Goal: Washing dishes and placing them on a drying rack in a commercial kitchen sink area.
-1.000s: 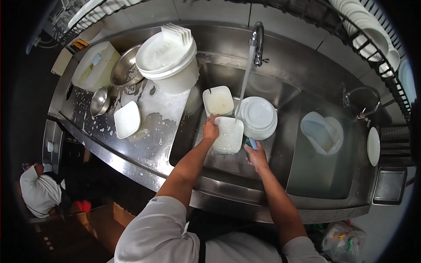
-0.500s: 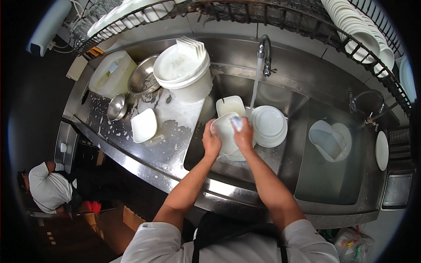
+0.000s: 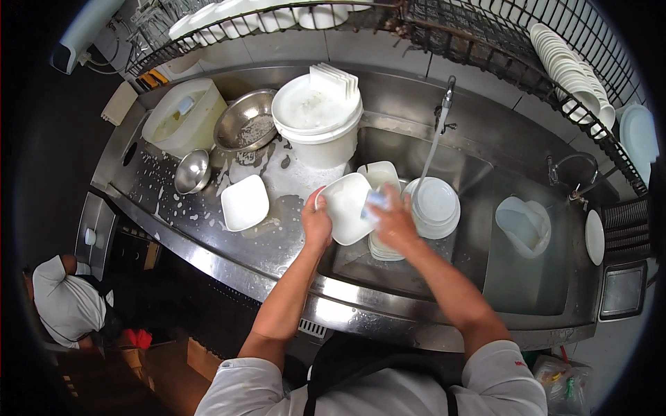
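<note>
Over the near edge of the left basin, my left hand (image 3: 317,222) grips the left rim of a white square plate (image 3: 345,208), which is tilted. My right hand (image 3: 397,223) is closed round a pale blue and white scrubbing pad (image 3: 375,206) at the plate's right edge; it is blurred, and I cannot tell if it is a sponge or a cloth. Below the hands lies a stack of square plates (image 3: 386,251), partly hidden. Behind the held plate is another square dish (image 3: 380,174). A stack of round white plates (image 3: 436,200) sits to the right, beside running tap water (image 3: 429,163).
On the left counter are a square dish (image 3: 245,202), metal bowls (image 3: 193,172), a plastic tub (image 3: 184,118) and a white bucket (image 3: 316,142). The right basin (image 3: 520,284) holds water and a translucent container (image 3: 522,225). A wire rack (image 3: 479,52) hangs overhead. Another person (image 3: 69,301) is at far left.
The held plate has shifted left, away from my right hand. My right hand with the pad now reaches the plate's right edge. The whole view has turned slightly.
</note>
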The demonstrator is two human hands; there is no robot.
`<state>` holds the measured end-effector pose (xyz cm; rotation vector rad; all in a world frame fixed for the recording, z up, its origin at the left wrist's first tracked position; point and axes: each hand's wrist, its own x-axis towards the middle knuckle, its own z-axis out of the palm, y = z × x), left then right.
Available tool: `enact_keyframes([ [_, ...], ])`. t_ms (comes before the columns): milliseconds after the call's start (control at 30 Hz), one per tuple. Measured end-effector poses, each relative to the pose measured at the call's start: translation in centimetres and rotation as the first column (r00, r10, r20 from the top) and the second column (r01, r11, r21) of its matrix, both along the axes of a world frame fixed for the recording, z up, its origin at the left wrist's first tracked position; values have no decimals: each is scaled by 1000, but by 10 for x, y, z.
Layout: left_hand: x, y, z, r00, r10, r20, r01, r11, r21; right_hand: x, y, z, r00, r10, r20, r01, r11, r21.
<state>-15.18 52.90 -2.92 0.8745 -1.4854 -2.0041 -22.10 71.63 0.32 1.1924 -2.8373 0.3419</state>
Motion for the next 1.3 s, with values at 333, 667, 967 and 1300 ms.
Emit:
enact_keyframes([
  [333,-13,7,19,965,182,187,-104,925,-365,33,-65,11,575,627,526,645,48,-763],
  [667,62,-37,54,999,-1,53,-10,979,201,0,-125,59,802,-217,557,568,563,-600],
  [967,118,-138,34,926,359,117,-372,815,444,75,-129,25,578,52,815,587,667,-459],
  [1300,152,-213,36,835,89,543,-95,995,-17,59,-17,5,493,-32,870,719,578,-386],
])
